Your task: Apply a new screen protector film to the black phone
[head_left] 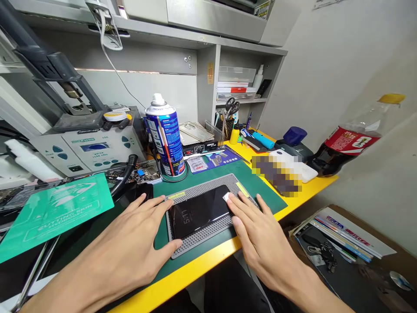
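A black phone [200, 212] lies face up, its screen dim with the digits 5:11, on a grey perforated mat [208, 232]. My left hand [137, 239] is open at the phone's left end, fingers spread, thumb and fingertips by the phone's edge and the mat. My right hand [260, 237] lies over the phone's right end. Its fingertips press a small white piece [226, 197], perhaps a wipe, against the screen. Most of that piece is hidden under the fingers. Beneath the perforated mat spreads a green work mat [267, 200].
Behind the phone stands a blue spray can [166, 139]. A green packet [58, 215] and a soldering station [100, 150] are at left. On the yellow tabletop [322, 182] at right are a white phone [296, 165] and a tilted cola bottle [352, 139]. An open box [345, 243] sits below.
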`<action>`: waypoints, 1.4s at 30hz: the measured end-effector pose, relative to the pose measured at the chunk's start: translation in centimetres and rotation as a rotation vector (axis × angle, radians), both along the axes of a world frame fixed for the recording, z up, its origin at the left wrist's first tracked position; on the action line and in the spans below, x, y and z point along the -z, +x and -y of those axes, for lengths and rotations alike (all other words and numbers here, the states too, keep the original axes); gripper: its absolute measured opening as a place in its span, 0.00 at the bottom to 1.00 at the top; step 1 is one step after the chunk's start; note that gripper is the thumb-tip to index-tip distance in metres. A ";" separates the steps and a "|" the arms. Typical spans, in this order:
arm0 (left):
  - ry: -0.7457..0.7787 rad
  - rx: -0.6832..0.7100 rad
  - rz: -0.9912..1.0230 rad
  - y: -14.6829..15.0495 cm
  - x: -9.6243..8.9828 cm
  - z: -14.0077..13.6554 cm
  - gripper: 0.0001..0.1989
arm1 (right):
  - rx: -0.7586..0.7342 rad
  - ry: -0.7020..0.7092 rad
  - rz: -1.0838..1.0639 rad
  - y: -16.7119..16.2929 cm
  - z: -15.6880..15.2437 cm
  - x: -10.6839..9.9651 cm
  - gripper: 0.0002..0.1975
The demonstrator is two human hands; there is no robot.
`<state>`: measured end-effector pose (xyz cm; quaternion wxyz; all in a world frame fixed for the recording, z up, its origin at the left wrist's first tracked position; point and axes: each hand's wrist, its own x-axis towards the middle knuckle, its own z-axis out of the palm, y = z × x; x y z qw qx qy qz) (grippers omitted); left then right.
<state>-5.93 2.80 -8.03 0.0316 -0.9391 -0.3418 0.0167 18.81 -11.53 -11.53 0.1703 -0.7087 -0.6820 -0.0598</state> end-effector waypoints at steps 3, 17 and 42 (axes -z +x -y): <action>0.010 0.014 0.030 -0.1 0.4 -0.1 0.41 | 0.002 0.009 0.034 0.0 0.6 0.1 0.24; -0.055 -0.038 0.028 0.2 0.3 -0.2 0.42 | 0.028 -0.055 -0.013 0.2 -1.1 -0.2 0.25; -0.199 -0.113 0.136 0.0 -0.3 -0.2 0.42 | -0.091 -0.045 0.002 -2.4 -4.6 -1.0 0.25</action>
